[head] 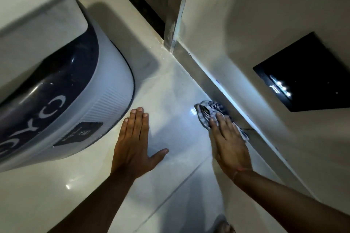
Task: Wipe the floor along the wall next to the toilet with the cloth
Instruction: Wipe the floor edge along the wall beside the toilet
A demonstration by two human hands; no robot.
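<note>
Through the head camera I look down at glossy pale floor tiles. My right hand lies right of centre in the frame, palm down and fingers spread flat, pressing the cloth against the floor; it is not a closed grip, the hand simply rests on top. The cloth is a crumpled blue-and-white checked rag that pokes out beyond my fingertips and along the outer edge of the hand, right at the foot of the wall, touching or just beside the grey skirting strip that runs diagonally from the centre toward the lower right. My left hand sits at the centre of the frame, opened flat on the bare tile with the fingers together and the thumb stretched out, holding nothing. The toilet, white with a dark band and large letters, fills the left side. A black square panel is set in the wall at the right.
</note>
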